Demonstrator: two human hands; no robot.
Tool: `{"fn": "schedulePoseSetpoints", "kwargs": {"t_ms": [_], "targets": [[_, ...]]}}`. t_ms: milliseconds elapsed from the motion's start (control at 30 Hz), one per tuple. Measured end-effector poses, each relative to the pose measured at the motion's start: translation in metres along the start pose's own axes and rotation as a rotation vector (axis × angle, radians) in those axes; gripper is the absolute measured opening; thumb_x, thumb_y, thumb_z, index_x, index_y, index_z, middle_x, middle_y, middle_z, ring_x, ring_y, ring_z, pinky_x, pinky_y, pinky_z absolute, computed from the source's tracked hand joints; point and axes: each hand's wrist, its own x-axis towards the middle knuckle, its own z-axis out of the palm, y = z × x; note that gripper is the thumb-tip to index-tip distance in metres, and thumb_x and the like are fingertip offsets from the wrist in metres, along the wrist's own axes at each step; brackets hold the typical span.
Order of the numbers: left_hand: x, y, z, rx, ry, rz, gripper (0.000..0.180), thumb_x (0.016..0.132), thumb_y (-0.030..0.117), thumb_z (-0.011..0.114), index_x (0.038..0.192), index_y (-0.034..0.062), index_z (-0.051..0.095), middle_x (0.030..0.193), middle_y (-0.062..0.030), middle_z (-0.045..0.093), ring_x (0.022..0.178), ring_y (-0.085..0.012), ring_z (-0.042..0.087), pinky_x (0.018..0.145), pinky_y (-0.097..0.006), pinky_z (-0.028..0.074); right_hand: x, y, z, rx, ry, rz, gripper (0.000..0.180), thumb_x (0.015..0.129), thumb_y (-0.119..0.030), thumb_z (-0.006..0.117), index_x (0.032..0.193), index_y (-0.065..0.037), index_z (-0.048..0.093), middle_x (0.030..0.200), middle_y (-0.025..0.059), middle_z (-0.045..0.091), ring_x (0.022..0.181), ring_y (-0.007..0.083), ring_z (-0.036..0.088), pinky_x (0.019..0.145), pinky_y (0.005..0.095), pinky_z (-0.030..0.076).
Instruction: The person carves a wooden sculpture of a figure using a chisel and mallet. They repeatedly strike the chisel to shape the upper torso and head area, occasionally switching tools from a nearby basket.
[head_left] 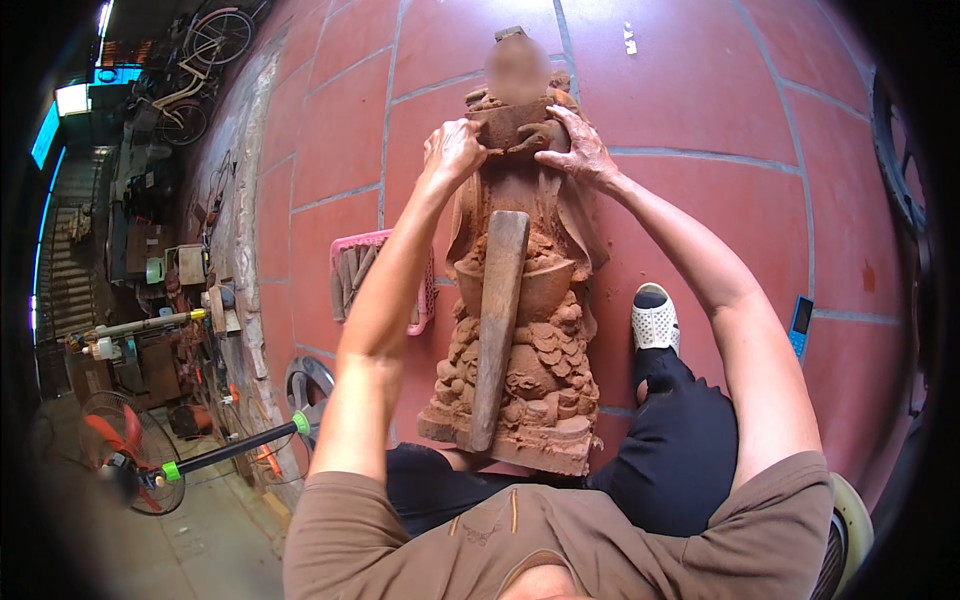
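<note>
A reddish-brown carved wooden statue (525,290) lies lengthwise before me on the floor, its base nearest my lap. My left hand (456,150) grips the left edge of its upper part with curled fingers. On the opposite edge, my right hand (580,152) clasps the wood, thumb toward the middle and fingers at the far side. A long, worn wooden club (500,330) rests on the carved lower half, between my forearms. Some of my left fingertips are hidden against the carving. The statue's head end is blurred.
Beside the statue, partly behind my left forearm, a pink basket (428,310) holds several wooden sticks or handles (350,275). A blue phone (801,322) lies at the right on red tiles (700,230). At left are a fan (125,440), a black pole (240,450) and a bicycle (190,80).
</note>
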Motion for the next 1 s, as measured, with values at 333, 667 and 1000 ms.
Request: {"fn": "schedulePoseSetpoints", "kwargs": {"t_ms": [333, 667, 1000], "targets": [[0.014, 0.012, -0.019, 0.095, -0.055, -0.070, 0.038, 0.074, 0.011, 0.059, 0.109, 0.0157, 0.073, 0.107, -0.0172, 0.070, 0.102, -0.0372, 0.066, 0.092, -0.045, 0.052, 0.001, -0.003, 0.002, 0.005, 0.003, -0.013, 0.088, 0.071, -0.046, 0.079, 0.142, -0.009, 0.042, 0.145, 0.0175, 0.044, 0.136, 0.0322, 0.040, 0.113, 0.0441, 0.032], [0.002, 0.000, -0.017, -0.049, 0.074, -0.081, 0.038, 0.082, 0.012, 0.056, 0.114, 0.0229, 0.072, 0.108, -0.0158, 0.070, 0.101, -0.0341, 0.068, 0.090, -0.044, 0.053, -0.002, -0.004, 0.002, 0.013, -0.003, -0.010, 0.088, 0.071, -0.045, 0.079, 0.142, -0.010, 0.042, 0.146, 0.0179, 0.043, 0.137, 0.0331, 0.040, 0.114, 0.0437, 0.032], [-0.016, 0.021, -0.028, 0.054, -0.036, 0.051, 0.043, 0.077, 0.009, 0.056, 0.115, 0.0184, 0.071, 0.101, -0.0204, 0.070, 0.096, -0.0366, 0.068, 0.088, -0.046, 0.054, -0.001, 0.003, -0.004, -0.006, 0.004, -0.020, 0.088, 0.072, -0.047, 0.078, 0.143, -0.010, 0.041, 0.146, 0.0177, 0.043, 0.137, 0.0326, 0.039, 0.114, 0.0442, 0.031]]}}
